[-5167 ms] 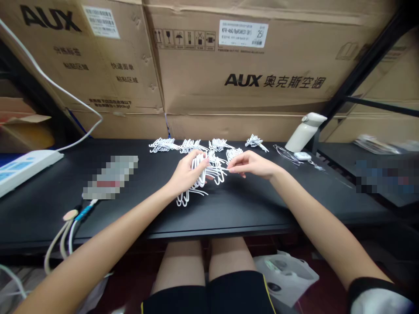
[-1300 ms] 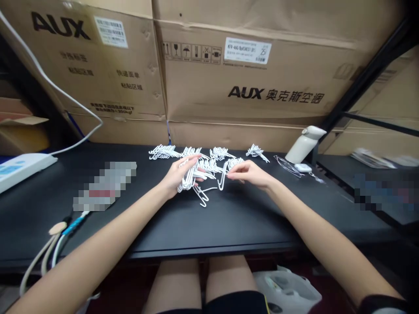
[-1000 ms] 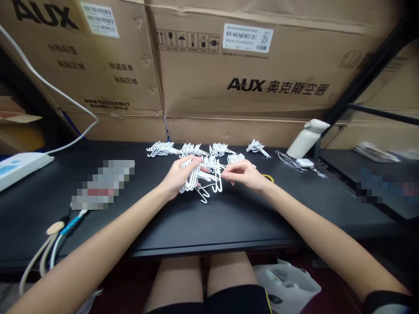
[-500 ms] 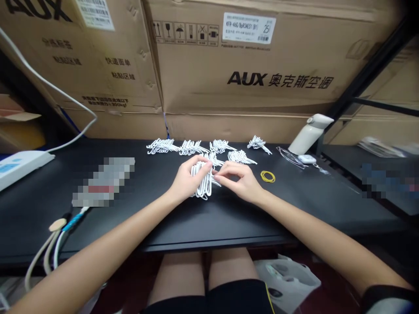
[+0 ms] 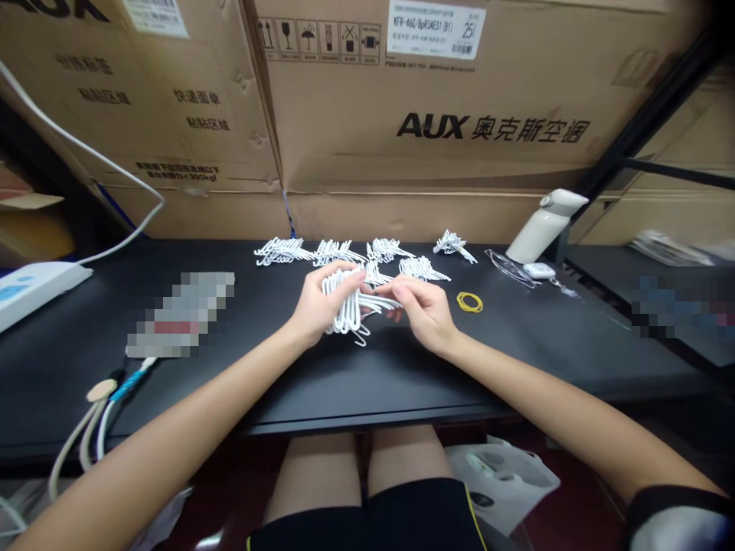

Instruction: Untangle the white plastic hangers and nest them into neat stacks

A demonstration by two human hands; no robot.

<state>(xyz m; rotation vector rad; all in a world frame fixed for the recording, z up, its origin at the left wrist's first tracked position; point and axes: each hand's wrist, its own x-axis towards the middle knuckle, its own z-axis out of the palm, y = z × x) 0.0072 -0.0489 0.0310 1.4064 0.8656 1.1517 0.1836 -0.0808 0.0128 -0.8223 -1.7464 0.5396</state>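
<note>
My left hand is closed around a bundle of white metal hooks, its thumb lying across their bent tops. The hooks' long ends stick out to the right, and one hook dangles below the bundle. My right hand closes its thumb and fingers on the bundle's right-hand ends; its fingertips are partly hidden. Behind my hands, several piles of white hooks lie along the back of the black table. Some yellow rubber bands rest to the right of my right hand.
A white bottle, glasses and a small white case are at the back right. A blurred flat device with cables and a white power strip lie on the left. Cardboard boxes wall off the back.
The bundle in my left hand has turned so its ends point more to the right. My right hand has shifted slightly and now grasps those ends. The view has tilted a little.
</note>
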